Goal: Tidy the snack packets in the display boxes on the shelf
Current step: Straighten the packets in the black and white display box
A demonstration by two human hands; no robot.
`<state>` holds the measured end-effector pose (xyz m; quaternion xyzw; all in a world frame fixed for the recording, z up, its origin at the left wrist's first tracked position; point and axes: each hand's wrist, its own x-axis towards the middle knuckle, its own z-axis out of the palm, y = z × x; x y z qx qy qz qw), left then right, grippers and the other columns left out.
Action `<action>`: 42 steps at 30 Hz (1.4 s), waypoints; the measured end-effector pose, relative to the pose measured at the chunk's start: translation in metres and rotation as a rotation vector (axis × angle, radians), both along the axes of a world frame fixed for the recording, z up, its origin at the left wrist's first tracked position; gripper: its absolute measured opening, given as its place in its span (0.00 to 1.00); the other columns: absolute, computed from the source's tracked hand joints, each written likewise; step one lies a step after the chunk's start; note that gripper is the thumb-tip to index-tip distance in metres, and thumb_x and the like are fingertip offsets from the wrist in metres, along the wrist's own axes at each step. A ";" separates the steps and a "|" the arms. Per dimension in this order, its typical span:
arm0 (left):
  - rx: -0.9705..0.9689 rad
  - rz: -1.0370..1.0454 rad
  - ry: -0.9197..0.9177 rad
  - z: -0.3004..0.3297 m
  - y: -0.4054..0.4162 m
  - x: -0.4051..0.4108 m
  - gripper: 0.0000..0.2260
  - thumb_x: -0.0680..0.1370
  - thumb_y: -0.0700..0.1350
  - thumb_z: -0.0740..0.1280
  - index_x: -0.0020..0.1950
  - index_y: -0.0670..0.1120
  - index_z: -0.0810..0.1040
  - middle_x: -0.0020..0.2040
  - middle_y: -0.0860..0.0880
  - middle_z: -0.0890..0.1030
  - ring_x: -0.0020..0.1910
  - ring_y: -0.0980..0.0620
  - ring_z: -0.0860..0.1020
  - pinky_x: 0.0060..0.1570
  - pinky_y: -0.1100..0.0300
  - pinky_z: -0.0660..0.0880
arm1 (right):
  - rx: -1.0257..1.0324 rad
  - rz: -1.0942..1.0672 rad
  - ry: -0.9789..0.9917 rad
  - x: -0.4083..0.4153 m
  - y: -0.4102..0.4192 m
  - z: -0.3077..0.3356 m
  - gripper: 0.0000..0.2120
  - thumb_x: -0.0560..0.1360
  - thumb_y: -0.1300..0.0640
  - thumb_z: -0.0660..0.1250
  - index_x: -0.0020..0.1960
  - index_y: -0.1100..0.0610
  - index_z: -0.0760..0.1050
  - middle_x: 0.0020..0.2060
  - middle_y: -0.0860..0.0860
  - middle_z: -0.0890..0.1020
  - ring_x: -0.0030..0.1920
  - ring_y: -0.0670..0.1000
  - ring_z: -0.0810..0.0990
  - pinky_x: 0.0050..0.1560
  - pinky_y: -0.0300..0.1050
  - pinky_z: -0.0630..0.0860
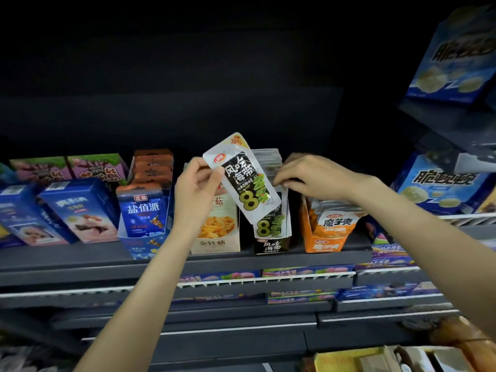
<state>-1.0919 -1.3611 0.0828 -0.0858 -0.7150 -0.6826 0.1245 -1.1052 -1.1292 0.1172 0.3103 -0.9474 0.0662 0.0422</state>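
**A:** Where is the loose packet relative to the hands?

**B:** The seaweed packet (243, 178), white with a black panel and a big green "8", is held up tilted, its top corner leaning away from the left hand (194, 186). That hand pinches the packet's upper left edge between thumb and curled fingers, so it is clamped on the packet. The packet hangs to the right of that hand and just left of the right hand (308, 175).

**A:** And the right hand?

**B:** It reaches over the black display box (272, 244), fingers bent down onto the tops of the row of packets (268, 159) standing in it. The fingertips touch those top edges; whether they actually pinch one I cannot tell.

**A:** Where does the box sit against the held packet?

**B:** Directly below and behind it. The packet's lower end overlaps the front packet in the box, which shows the same green "8".

**A:** What flanks the grip?

**B:** Behind the left hand stands a cream mushroom box (218, 232). Further left is a blue display box (145, 237) with blue and orange packets. Below the right forearm is an orange display box (326, 237) with its packets leaning. All stand on the same dark shelf (80, 253). Blue cracker boxes (442, 183) stand well off to the right.
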 end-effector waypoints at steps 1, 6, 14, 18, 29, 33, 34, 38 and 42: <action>-0.014 0.000 -0.009 0.002 -0.001 -0.001 0.03 0.79 0.38 0.64 0.52 0.43 0.74 0.47 0.53 0.82 0.44 0.59 0.82 0.38 0.66 0.78 | -0.020 -0.030 0.018 0.004 0.000 0.003 0.12 0.79 0.59 0.63 0.59 0.53 0.80 0.54 0.46 0.82 0.58 0.49 0.75 0.59 0.43 0.71; -0.005 0.001 -0.035 0.006 -0.010 -0.003 0.04 0.78 0.38 0.65 0.53 0.44 0.76 0.47 0.52 0.83 0.45 0.55 0.83 0.39 0.62 0.79 | -0.489 -0.220 0.273 0.049 -0.014 0.009 0.10 0.78 0.58 0.64 0.58 0.53 0.80 0.49 0.45 0.82 0.51 0.43 0.77 0.55 0.40 0.73; 0.097 -0.064 0.012 0.019 -0.002 0.017 0.10 0.79 0.37 0.64 0.56 0.49 0.74 0.51 0.48 0.83 0.48 0.54 0.82 0.40 0.64 0.78 | -0.402 -0.381 0.518 0.090 -0.095 -0.060 0.24 0.69 0.49 0.73 0.63 0.53 0.75 0.61 0.52 0.78 0.61 0.55 0.73 0.57 0.50 0.70; 0.097 -0.119 0.055 0.025 0.006 0.027 0.12 0.79 0.39 0.64 0.61 0.49 0.72 0.55 0.47 0.80 0.52 0.56 0.81 0.43 0.65 0.78 | -0.483 -0.448 0.687 0.085 -0.094 -0.066 0.18 0.75 0.65 0.61 0.64 0.56 0.76 0.57 0.53 0.81 0.55 0.53 0.80 0.51 0.44 0.76; -0.409 -0.022 0.398 0.015 -0.001 0.027 0.18 0.78 0.36 0.65 0.63 0.54 0.74 0.54 0.57 0.72 0.50 0.61 0.75 0.53 0.70 0.72 | -1.666 -0.427 -0.569 0.101 -0.064 -0.056 0.19 0.78 0.67 0.61 0.67 0.54 0.72 0.54 0.52 0.84 0.57 0.53 0.80 0.56 0.46 0.76; -0.376 -0.030 0.348 0.017 0.002 0.026 0.16 0.77 0.39 0.67 0.60 0.57 0.74 0.54 0.57 0.72 0.49 0.62 0.75 0.53 0.70 0.72 | -1.686 -0.423 -0.564 0.103 -0.060 -0.056 0.18 0.78 0.67 0.61 0.66 0.54 0.72 0.55 0.53 0.83 0.57 0.54 0.81 0.55 0.46 0.77; -0.373 -0.024 0.336 0.017 0.002 0.026 0.16 0.77 0.39 0.67 0.60 0.57 0.74 0.53 0.57 0.73 0.48 0.63 0.75 0.53 0.70 0.72 | -1.686 -0.416 -0.557 0.104 -0.059 -0.056 0.18 0.78 0.67 0.61 0.66 0.55 0.72 0.55 0.53 0.83 0.57 0.54 0.81 0.55 0.47 0.77; -0.341 -0.027 0.270 0.019 0.006 0.028 0.16 0.77 0.38 0.68 0.60 0.56 0.75 0.53 0.55 0.75 0.47 0.64 0.76 0.50 0.72 0.73 | -1.668 -0.395 -0.450 0.108 -0.061 -0.054 0.17 0.78 0.66 0.62 0.63 0.51 0.73 0.52 0.50 0.84 0.56 0.51 0.81 0.56 0.46 0.77; -0.206 -0.191 0.063 0.023 0.008 0.031 0.18 0.75 0.48 0.70 0.64 0.54 0.75 0.57 0.59 0.79 0.55 0.65 0.77 0.53 0.70 0.73 | -1.488 -0.343 -0.070 0.114 -0.070 -0.057 0.18 0.79 0.66 0.62 0.61 0.45 0.74 0.53 0.39 0.82 0.56 0.41 0.80 0.53 0.33 0.75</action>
